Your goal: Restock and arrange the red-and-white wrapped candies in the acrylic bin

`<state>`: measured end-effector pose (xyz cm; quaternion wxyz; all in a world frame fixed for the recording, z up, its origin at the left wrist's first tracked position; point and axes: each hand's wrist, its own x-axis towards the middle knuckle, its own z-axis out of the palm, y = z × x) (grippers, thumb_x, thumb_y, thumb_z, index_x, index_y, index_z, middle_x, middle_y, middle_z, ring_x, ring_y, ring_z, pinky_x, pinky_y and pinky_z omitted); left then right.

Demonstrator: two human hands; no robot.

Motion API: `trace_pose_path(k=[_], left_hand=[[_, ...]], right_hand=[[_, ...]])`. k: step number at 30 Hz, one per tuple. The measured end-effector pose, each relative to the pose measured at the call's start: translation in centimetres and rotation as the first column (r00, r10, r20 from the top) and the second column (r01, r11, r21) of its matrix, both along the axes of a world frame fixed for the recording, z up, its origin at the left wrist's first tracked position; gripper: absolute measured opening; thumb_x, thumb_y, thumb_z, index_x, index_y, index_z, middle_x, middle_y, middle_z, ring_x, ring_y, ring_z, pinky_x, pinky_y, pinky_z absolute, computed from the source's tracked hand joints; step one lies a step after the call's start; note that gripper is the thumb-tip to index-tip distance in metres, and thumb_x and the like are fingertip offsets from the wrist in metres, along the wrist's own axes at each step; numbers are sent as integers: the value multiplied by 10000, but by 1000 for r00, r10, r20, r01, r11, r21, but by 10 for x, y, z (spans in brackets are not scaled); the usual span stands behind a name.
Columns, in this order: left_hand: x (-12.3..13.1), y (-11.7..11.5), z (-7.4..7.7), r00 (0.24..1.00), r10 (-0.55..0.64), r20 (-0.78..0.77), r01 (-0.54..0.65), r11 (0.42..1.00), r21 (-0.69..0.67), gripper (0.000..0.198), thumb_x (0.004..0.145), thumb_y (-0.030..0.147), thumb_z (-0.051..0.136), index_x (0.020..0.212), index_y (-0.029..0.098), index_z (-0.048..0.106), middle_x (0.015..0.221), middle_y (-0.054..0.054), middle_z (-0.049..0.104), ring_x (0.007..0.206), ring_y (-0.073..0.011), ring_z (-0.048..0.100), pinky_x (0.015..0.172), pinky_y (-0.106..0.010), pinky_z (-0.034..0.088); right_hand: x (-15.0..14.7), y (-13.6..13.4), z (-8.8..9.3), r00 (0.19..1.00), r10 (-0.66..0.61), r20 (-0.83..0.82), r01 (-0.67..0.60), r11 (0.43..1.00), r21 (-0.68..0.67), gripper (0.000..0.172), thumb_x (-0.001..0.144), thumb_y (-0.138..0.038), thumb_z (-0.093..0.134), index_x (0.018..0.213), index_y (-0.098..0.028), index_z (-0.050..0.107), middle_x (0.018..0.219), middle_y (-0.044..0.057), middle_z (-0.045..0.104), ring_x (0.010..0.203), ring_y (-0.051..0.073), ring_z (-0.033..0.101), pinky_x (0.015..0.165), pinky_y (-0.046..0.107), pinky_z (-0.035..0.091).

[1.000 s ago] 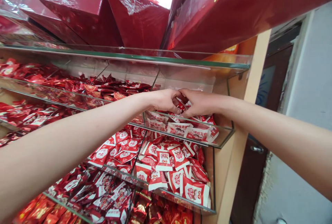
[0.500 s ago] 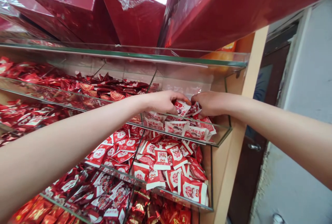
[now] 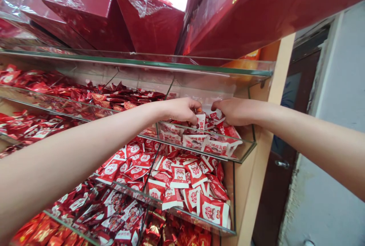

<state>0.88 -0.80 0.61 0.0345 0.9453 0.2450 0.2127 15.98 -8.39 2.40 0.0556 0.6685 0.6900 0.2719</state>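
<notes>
My left hand [image 3: 184, 110] reaches into the upper right glass compartment [image 3: 248, 152], fingers bent and closed on a small white-and-red candy packet [image 3: 201, 122] that stands upright at the fingertips. Facing it from the right, my right hand [image 3: 232, 111] is over the same pile, its index finger stretched left and apart from the lower fingers. Candy packets [image 3: 216, 116] lie right at those fingers, and a redder packet [image 3: 228, 130] sits just below. White-and-red packets [image 3: 194, 140] line the compartment's front glass. Part of the right hand's grip is hidden.
A glass shelf edge [image 3: 154, 64] runs just above my hands, carrying large dark red boxes [image 3: 154, 29]. Below are bins of red candy packets [image 3: 179, 175]. More red packets [image 3: 68, 88] fill the left compartments. A wooden side panel [image 3: 258, 185] and door [image 3: 281, 139] are at right.
My hands have moved slightly apart. The packet at my left hand has turned more upright. My right hand's index finger has lifted away from the packets, and the view has shifted slightly.
</notes>
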Motion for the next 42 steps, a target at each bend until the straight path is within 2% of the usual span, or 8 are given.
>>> trace_pose_path(k=[3, 6, 9, 16, 23, 28, 35, 42], left_hand=[[-2, 2, 1, 1000, 22, -16, -21, 999, 34, 328, 577, 175, 585, 903, 186, 624, 770, 7, 641, 673, -148, 543, 555, -228, 375], [-4, -2, 7, 987, 37, -155, -37, 999, 8, 482, 583, 150, 560, 1049, 254, 620, 946, 15, 678, 774, -160, 575, 644, -228, 397], [-5, -6, 12, 962, 77, -264, -66, 997, 49, 431, 613, 172, 551, 1026, 249, 645, 887, 16, 695, 753, -164, 589, 660, -236, 398], [3, 5, -2, 992, -66, -111, 81, 989, 128, 404, 643, 177, 575, 1048, 183, 576, 1018, -25, 648, 861, -146, 563, 717, -208, 393], [3, -9, 12, 951, 40, -306, -51, 998, -28, 177, 694, 284, 564, 798, 167, 648, 704, 13, 648, 592, -117, 504, 541, -220, 338], [6, -9, 12, 970, -3, -242, -35, 987, -154, 189, 599, 100, 570, 762, 176, 628, 598, 57, 613, 565, -101, 497, 547, -202, 348], [7, 7, 12, 960, -80, -269, -9, 949, -314, 301, 552, 135, 617, 847, 189, 647, 679, 30, 673, 638, -140, 565, 600, -235, 420], [-3, -6, 21, 946, -117, -301, 8, 940, -341, 208, 653, 264, 596, 839, 191, 653, 738, 7, 680, 686, -133, 572, 639, -221, 415]], right_hand=[[4, 2, 1, 992, 129, 11, -129, 991, 20, 469, 696, -78, 523, 1157, -158, 551, 1102, 114, 615, 938, 251, 596, 694, 291, 463], [5, 1, 0, 988, 153, -23, -155, 984, -85, 439, 684, -56, 509, 1085, -207, 608, 1072, 61, 638, 901, 226, 606, 706, 284, 455], [2, -1, 1, 996, 86, -20, -88, 988, -128, 433, 661, -27, 496, 1028, -205, 642, 1016, 45, 659, 853, 219, 616, 676, 283, 453], [-7, -10, 9, 996, -72, 50, 73, 997, -6, 272, 702, -39, 484, 849, -128, 695, 867, 100, 680, 771, 220, 625, 598, 272, 453], [-8, -18, 6, 992, -37, 118, 53, 989, -137, 319, 652, 20, 467, 812, -135, 696, 741, 58, 677, 643, 177, 609, 528, 248, 436], [-1, -10, 5, 992, -3, 123, 14, 997, -82, 146, 656, -66, 575, 726, -111, 695, 698, 91, 665, 660, 203, 613, 581, 275, 444], [-4, -9, 14, 983, -65, 172, 58, 997, 46, 228, 783, -160, 516, 913, -91, 689, 924, 163, 669, 825, 266, 620, 641, 326, 450], [1, -7, 20, 997, -20, 78, 20, 1000, -5, 202, 783, -175, 493, 875, -144, 671, 736, 66, 674, 638, 182, 603, 527, 272, 403]])
